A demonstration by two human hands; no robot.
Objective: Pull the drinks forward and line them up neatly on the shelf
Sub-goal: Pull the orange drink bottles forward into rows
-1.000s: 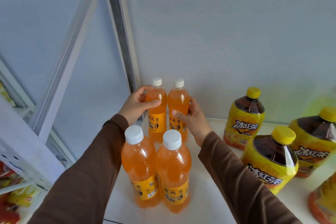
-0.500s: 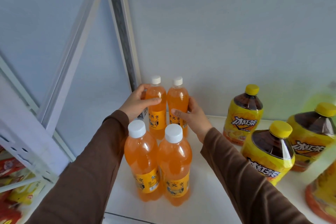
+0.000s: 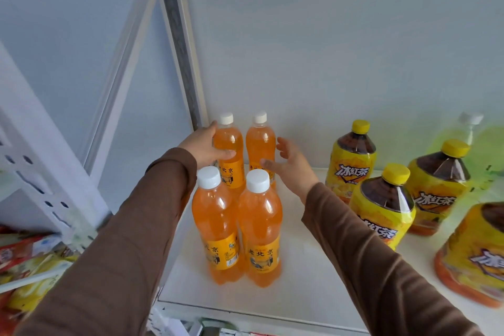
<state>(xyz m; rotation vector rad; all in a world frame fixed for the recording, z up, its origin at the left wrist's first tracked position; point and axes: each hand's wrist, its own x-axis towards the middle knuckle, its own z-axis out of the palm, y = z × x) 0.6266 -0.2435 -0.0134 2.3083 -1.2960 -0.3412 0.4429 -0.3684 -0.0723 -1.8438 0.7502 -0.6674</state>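
Light: bright, even, soft; source cannot be told.
Glare: small highlights on the orange bottles [image 3: 237, 226].
Blur: right-edge green bottle [image 3: 469, 142] smeared, perhaps lens flare.
Distortion: wide-angle bending of the shelf frame [image 3: 180, 49].

My brown sleeves [image 3: 152, 215] are soft matt knit cloth. The orange soda bottles [image 3: 259, 224] are clear glossy plastic with smooth white plastic caps [image 3: 257, 180] and shiny printed labels. The big iced tea bottles [image 3: 381, 210] have slick yellow plastic wrap and yellow caps. The white shelf [image 3: 300, 275] looks smooth and matt, and the white upright post [image 3: 185, 43] looks like painted metal.
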